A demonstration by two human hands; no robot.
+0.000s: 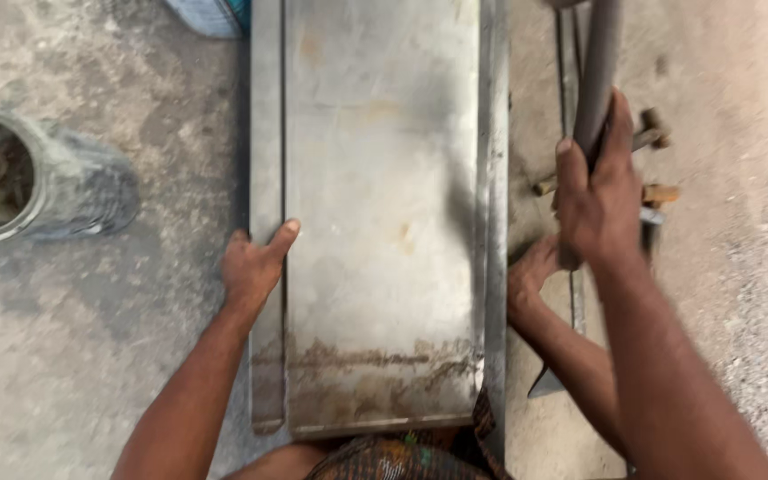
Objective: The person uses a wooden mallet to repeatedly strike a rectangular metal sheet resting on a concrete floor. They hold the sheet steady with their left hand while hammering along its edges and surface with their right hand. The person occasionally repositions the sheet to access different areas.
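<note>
Left hand: the left hand (255, 267) is gripping the left rim of the sheet (382, 204), thumb stretching out on top and fingers folding over the outer edge.
Right hand: the right hand (599, 200) is closing in a full fist around the pipe (599, 62), well off the sheet's right side.
Sheet: a grey metal sheet with folded rims is lying flat on the floor (117, 356) between the two hands, its long axis running straight away from the person; a rusty band is showing across the near end.
Pipe: it is running away from the fist, roughly parallel to the sheet, its lower end hiding behind the hand.
Nearer hand: the left is touching the sheet; the right is standing apart from it, beyond the right rim.
Third hand: another hand (531, 280) is resting against the right rim, just below the right hand; whose it is cannot be told.
Around: rusty bolts (655, 160) are lying just beyond the right hand, a flat strip (567, 80) is lying beside the pipe, and a grey can (37, 178) is lying on its side well left of the left hand.
In the way: the third hand is sitting between pipe and sheet.
</note>
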